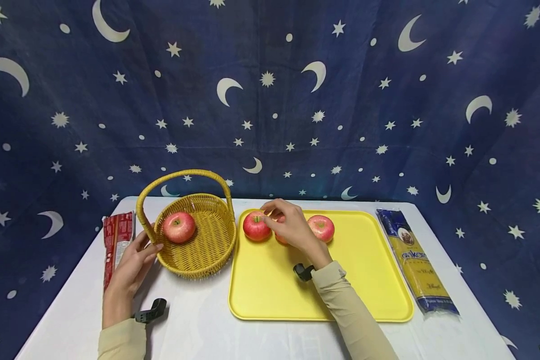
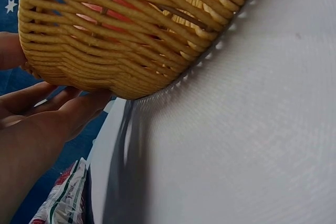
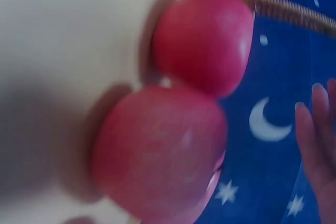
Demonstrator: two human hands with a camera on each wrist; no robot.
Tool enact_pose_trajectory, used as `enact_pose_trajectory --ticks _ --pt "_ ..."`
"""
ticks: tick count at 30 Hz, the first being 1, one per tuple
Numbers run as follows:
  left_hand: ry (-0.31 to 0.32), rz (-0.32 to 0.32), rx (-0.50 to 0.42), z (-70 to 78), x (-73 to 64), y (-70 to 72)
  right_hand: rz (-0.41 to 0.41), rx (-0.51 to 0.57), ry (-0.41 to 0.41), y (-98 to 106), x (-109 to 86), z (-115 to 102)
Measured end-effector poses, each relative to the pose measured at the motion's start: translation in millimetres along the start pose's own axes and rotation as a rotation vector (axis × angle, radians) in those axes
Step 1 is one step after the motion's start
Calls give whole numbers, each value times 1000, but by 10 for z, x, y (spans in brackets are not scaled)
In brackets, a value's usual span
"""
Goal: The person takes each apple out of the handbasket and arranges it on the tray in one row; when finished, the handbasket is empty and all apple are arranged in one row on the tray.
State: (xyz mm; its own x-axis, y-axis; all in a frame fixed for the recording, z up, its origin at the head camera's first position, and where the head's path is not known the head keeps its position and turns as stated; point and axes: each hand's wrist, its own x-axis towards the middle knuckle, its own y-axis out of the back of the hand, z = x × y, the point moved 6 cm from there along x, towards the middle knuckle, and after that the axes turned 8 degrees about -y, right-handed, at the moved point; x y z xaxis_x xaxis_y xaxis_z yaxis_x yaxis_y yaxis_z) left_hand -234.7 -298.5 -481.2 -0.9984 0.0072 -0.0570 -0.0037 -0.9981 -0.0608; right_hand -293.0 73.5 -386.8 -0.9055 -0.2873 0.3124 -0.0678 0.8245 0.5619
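A yellow wicker basket (image 1: 212, 240) with a tall handle stands at the left, one red apple (image 1: 178, 228) inside. My left hand (image 1: 132, 265) holds its left rim, the thumb over the edge and the fingers against the outer weave (image 2: 105, 51). On a yellow tray (image 1: 270, 290) sit three more apples: a left one (image 1: 254, 228), a right one (image 1: 321, 228) and a middle one mostly hidden by my right hand (image 1: 292, 227). That hand hovers above them. In the right wrist view its fingers (image 3: 315, 140) are spread apart from two neighbouring apples (image 3: 157, 150).
A red packet (image 1: 117, 237) lies left of the basket, partly behind my left hand. Right of the tray lies a blue and yellow pasta packet (image 1: 416, 262). A dark blue curtain (image 1: 270, 105) with moons and stars hangs behind the white table (image 1: 198, 320).
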Motion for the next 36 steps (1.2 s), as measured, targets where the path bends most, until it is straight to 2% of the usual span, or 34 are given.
enact_pose_trajectory --ticks 5,10,14,21,28,33,36 --pt "-14 0 -5 1 -18 30 -119 -55 87 -266 91 -233" --pt "-37 -5 -18 4 -23 58 -181 -88 175 -487 139 -461" --pt "-32 -3 -12 -3 -37 77 -249 -80 209 -677 169 -613" --pt "-27 5 -24 0 -43 70 -362 -68 192 -998 261 -810" --pt "-23 2 -36 -6 10 7 -408 -115 195 -1226 376 -942" --pt "-17 3 -38 7 9 -11 -433 -133 126 -1370 489 -965" --pt "-7 8 -35 19 2 -14 -439 -107 85 -1439 587 -957"
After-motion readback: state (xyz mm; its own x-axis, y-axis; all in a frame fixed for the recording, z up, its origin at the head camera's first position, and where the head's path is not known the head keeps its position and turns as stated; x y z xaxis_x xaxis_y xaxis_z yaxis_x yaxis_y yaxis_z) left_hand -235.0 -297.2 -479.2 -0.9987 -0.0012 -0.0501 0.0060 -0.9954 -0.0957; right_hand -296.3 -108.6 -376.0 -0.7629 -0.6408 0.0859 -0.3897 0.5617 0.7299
